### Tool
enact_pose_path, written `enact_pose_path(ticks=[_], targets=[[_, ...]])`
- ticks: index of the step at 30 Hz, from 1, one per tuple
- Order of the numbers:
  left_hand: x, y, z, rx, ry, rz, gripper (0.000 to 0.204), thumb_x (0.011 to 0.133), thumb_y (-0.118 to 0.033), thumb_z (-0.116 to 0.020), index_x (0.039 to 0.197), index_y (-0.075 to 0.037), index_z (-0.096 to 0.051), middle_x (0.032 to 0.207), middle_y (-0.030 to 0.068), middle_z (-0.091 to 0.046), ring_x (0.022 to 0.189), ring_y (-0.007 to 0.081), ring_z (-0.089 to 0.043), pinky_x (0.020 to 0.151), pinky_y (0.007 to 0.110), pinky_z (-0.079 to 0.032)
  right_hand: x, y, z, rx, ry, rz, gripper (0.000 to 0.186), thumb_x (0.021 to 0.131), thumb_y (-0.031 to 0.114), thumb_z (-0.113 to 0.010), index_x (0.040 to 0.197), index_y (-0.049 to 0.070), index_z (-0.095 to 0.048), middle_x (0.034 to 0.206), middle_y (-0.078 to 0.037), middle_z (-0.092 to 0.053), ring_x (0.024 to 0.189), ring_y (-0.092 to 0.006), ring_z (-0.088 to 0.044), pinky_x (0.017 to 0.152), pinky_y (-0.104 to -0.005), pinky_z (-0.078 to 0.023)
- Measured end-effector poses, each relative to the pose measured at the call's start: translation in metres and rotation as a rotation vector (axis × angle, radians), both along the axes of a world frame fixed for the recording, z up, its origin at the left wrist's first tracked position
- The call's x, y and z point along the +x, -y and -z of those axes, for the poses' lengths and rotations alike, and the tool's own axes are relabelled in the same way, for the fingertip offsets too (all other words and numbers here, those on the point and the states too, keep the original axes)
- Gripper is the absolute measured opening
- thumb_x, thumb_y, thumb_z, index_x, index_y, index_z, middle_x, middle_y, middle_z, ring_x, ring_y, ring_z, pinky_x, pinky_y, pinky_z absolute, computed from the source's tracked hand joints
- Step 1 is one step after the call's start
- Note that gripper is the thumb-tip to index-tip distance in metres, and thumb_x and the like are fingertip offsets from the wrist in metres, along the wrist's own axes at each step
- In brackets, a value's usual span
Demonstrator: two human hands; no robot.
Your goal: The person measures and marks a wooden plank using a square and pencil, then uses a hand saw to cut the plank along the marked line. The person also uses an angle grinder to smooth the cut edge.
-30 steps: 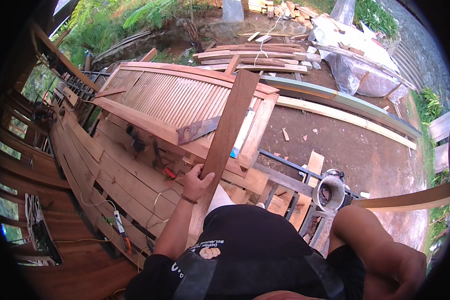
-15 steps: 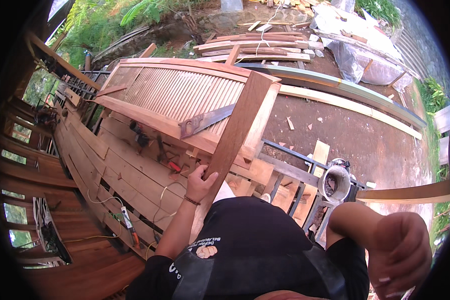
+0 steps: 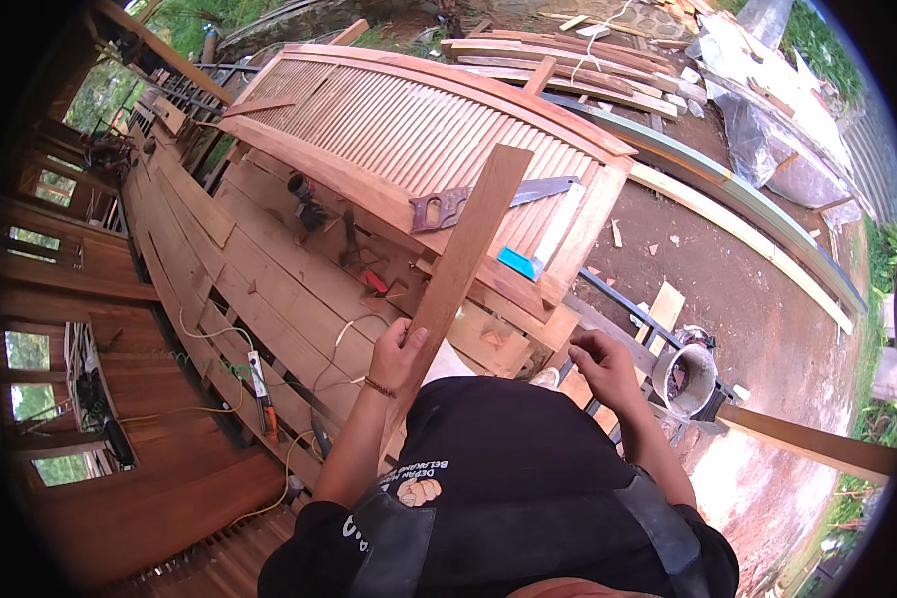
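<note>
My left hand point(image 3: 397, 354) grips a long wooden board point(image 3: 463, 254) that stands slanting in front of me. My right hand point(image 3: 603, 367) hangs to the right of the board, fingers curled; whatever they may hold is hidden. Beyond the board, a louvered wooden panel point(image 3: 364, 110) lies on supports. On it rest a handsaw point(image 3: 434, 211), partly behind the board, and a pale strip with a blue end point(image 3: 518, 261). Below the panel, a power tool point(image 3: 309, 214) and a red-handled tool point(image 3: 374, 279) sit on planks.
A bucket point(image 3: 690, 384) stands at right, beside a post point(image 3: 797, 439). Long beams point(image 3: 738, 239) lie past the panel near stacked lumber point(image 3: 588, 70) and a plastic-covered pile point(image 3: 747, 120). Cords and a power strip point(image 3: 254, 369) lie left, by wooden frames point(image 3: 120, 399).
My right hand has come down from the far right toward the middle, beside the board. My left hand still grips the board. The view has shifted, showing the panel farther right.
</note>
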State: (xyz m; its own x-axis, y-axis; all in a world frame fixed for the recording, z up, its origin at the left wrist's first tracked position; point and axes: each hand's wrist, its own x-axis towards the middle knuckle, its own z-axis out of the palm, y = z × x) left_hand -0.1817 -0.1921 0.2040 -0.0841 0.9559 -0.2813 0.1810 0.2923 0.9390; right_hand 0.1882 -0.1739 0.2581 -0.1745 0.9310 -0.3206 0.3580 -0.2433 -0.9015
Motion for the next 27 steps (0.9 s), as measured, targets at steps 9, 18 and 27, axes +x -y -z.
enact_pose_path(ticks=[9, 18, 27], targets=[[-0.18, 0.004, -0.016, 0.045, 0.541, -0.032, 0.087, 0.073, -0.058, -0.08, 0.131, -0.002, -0.047, 0.103, 0.0032, -0.058, 0.095, 0.0111, -0.056, 0.085, 0.025, -0.045, -0.225, -0.073, -0.003, 0.123, 0.335, -0.413, 0.027, 0.088, 0.021, -0.069, 0.105, 0.0, -0.067, 0.082, -0.016, -0.071, 0.076, -0.0255, -0.071, 0.069, -0.0346, -0.054], [-0.338, 0.076, -0.117, -0.015, -0.334, -0.551, 0.082, 0.068, -0.044, -0.082, 0.127, 0.001, -0.047, 0.106, 0.0218, -0.065, 0.101, 0.0293, -0.066, 0.087, 0.038, -0.052, -0.392, -0.199, 0.066, -0.074, 0.184, -0.678, 0.024, 0.091, 0.019, -0.067, 0.102, -0.003, -0.065, 0.077, -0.012, -0.067, 0.064, -0.0177, -0.065, 0.059, -0.0314, -0.052], [-0.39, 0.166, -0.145, -0.199, -0.536, -1.237, 0.079, 0.067, -0.036, -0.085, 0.126, 0.001, -0.049, 0.111, 0.0249, -0.066, 0.106, 0.0361, -0.066, 0.089, 0.043, -0.053, -0.343, -0.245, 0.17, -0.424, 0.633, -0.634, 0.019, 0.093, 0.02, -0.063, 0.096, 0.001, -0.062, 0.069, -0.01, -0.061, 0.058, -0.0173, -0.061, 0.047, -0.0305, -0.048]])
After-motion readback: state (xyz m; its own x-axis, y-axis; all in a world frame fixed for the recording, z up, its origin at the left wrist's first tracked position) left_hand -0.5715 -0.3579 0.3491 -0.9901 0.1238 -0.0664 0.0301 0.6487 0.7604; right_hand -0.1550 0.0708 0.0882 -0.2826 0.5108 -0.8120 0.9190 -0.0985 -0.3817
